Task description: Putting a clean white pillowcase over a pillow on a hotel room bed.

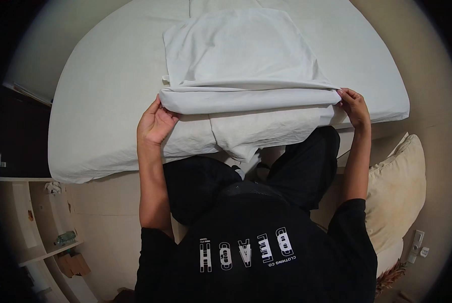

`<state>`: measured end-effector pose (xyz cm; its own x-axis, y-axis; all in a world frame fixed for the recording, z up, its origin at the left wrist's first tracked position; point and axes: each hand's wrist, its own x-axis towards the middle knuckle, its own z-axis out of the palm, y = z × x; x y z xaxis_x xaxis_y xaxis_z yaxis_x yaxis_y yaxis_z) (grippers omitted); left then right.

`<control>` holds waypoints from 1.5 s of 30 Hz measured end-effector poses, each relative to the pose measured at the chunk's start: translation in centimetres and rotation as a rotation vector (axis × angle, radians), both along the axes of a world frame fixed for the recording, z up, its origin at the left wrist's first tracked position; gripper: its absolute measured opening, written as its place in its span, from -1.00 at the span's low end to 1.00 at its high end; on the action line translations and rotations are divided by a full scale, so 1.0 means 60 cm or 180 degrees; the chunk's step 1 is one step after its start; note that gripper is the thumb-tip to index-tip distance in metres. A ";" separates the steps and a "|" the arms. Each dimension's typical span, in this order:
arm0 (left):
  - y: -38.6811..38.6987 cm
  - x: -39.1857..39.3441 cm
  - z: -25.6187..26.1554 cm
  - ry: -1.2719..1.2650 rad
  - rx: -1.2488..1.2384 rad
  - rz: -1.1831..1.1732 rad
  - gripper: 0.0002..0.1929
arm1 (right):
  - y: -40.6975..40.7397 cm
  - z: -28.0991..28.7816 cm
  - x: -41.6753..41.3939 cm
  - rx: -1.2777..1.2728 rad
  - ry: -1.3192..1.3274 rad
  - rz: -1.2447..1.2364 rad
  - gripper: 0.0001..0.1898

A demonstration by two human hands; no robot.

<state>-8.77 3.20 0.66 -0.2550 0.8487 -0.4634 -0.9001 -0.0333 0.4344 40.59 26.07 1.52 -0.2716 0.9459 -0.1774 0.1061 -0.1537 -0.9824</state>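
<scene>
A white fabric piece (pixel 237 45), resembling a pillowcase, lies on a bed's pale sheet (pixel 108 87). Its near edge is turned over into a long flat band running across in front of me. My left hand (pixel 158 119) grips the band's left end, palm turned up and fingertips partly beneath the cloth. At the opposite end my right hand (pixel 353 106) pinches the corner between thumb and fingers. Below the band, a creased pale cloth (pixel 267 127) hangs over the bed's near edge, above my knees.
To the right, a beige cushion (pixel 396 189) leans near a wall plate (pixel 415 246). An open shelf unit (pixel 48 253) at lower left holds a green plastic bottle (pixel 65 238) and a cardboard box (pixel 73 264). A dark door or panel (pixel 21 132) stands at far left.
</scene>
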 end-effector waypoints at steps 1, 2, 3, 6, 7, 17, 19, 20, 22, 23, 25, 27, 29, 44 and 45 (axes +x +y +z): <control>0.004 0.003 0.001 -0.0008 0.0004 -0.0013 -0.71 | 0.006 -0.003 0.007 -0.0237 0.0437 0.0297 -0.82; 0.008 0.007 0.001 -0.0007 -0.0120 0.0052 -0.69 | 0.009 -0.007 0.016 -0.0233 0.0429 0.0284 -0.82; 0.008 0.008 0.002 0.0002 -0.0252 0.0136 -0.67 | 0.003 0.002 0.007 -0.0456 0.0994 0.0439 -0.80; 0.014 -0.002 -0.003 -0.0073 -0.0236 0.0152 -0.67 | 0.011 -0.017 -0.006 -0.0867 0.1991 0.0670 -0.77; 0.017 -0.007 -0.006 -0.0075 -0.0238 0.0141 -0.67 | 0.014 -0.024 -0.006 -0.1044 0.2425 0.0740 -0.75; -0.001 -0.006 -0.013 0.1191 0.0215 -0.0349 -0.67 | 0.043 -0.048 0.014 -0.1076 0.2266 0.0024 -0.74; -0.023 0.018 0.006 0.1902 0.0164 -0.0351 -0.62 | 0.021 -0.031 -0.015 -0.0827 0.1805 -0.0316 -0.72; -0.035 0.036 0.022 0.2350 0.0170 -0.0421 -0.54 | 0.007 -0.020 -0.027 -0.0554 0.1336 -0.0658 -0.70; -0.042 0.061 0.027 0.2932 0.0163 -0.0505 -0.32 | -0.013 -0.011 -0.016 -0.0266 0.0780 -0.0566 -0.67; -0.042 0.073 0.028 0.2921 0.0158 -0.0507 -0.32 | -0.023 -0.007 -0.011 0.0021 0.0235 -0.0466 -0.63; -0.040 0.095 0.034 0.3737 0.0055 -0.0331 -0.33 | -0.056 0.010 -0.018 0.0231 0.0160 -0.0413 -0.61; -0.038 0.093 0.010 0.3899 0.0027 -0.0259 -0.38 | -0.073 0.013 -0.031 0.0436 0.0090 -0.0353 -0.57; -0.035 0.092 -0.006 0.3856 0.0041 0.0191 -0.43 | -0.080 0.010 -0.038 0.0794 -0.0073 -0.0299 -0.51; -0.008 0.110 -0.005 0.3837 -0.0039 0.1012 -0.57 | -0.049 -0.044 -0.050 0.1585 -0.0293 -0.1196 -0.70; -0.012 0.110 -0.009 0.3840 -0.0044 0.1014 -0.57 | -0.049 -0.046 -0.051 0.1581 -0.0289 -0.1192 -0.70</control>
<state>-2.17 2.48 0.13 -0.7166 0.6680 0.2007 0.1201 -0.1653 0.9789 37.52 23.14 -1.26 0.0895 0.9494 0.3011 0.2198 0.2760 -0.9357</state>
